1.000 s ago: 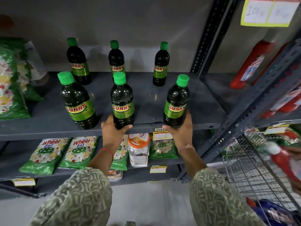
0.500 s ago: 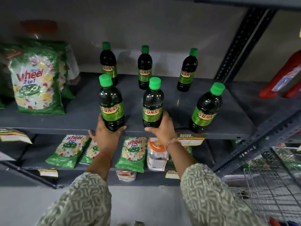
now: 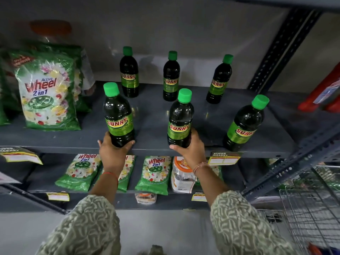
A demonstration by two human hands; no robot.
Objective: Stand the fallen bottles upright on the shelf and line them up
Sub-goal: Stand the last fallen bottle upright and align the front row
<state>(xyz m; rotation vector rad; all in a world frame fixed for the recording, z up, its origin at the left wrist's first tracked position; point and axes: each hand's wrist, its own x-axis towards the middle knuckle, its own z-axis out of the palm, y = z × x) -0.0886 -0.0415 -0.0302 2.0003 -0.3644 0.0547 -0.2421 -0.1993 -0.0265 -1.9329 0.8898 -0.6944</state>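
Several dark Sunny bottles with green caps stand upright on the grey shelf [image 3: 156,115] in two rows. My left hand [image 3: 113,153] wraps the base of the front left bottle [image 3: 117,115] at the shelf's front edge. My right hand [image 3: 191,150] holds the base of the front middle bottle [image 3: 181,118]. The front right bottle [image 3: 244,124] stands free and looks tilted by the wide lens. Behind them stand the back left bottle [image 3: 129,72], back middle bottle [image 3: 171,76] and back right bottle [image 3: 219,80].
Green Wheel detergent bags [image 3: 46,91] stand at the shelf's left. Smaller Wheel packets [image 3: 154,173] and a white jar [image 3: 183,175] lie on the lower shelf. A dark metal upright [image 3: 276,50] bounds the right side; red bottles [image 3: 323,91] beyond it. A wire cart [image 3: 312,208] sits at lower right.
A second ago my hands held the middle and right front bottles. Both hands have shifted one bottle to the left; the view has swung left, bringing the big detergent bag in.
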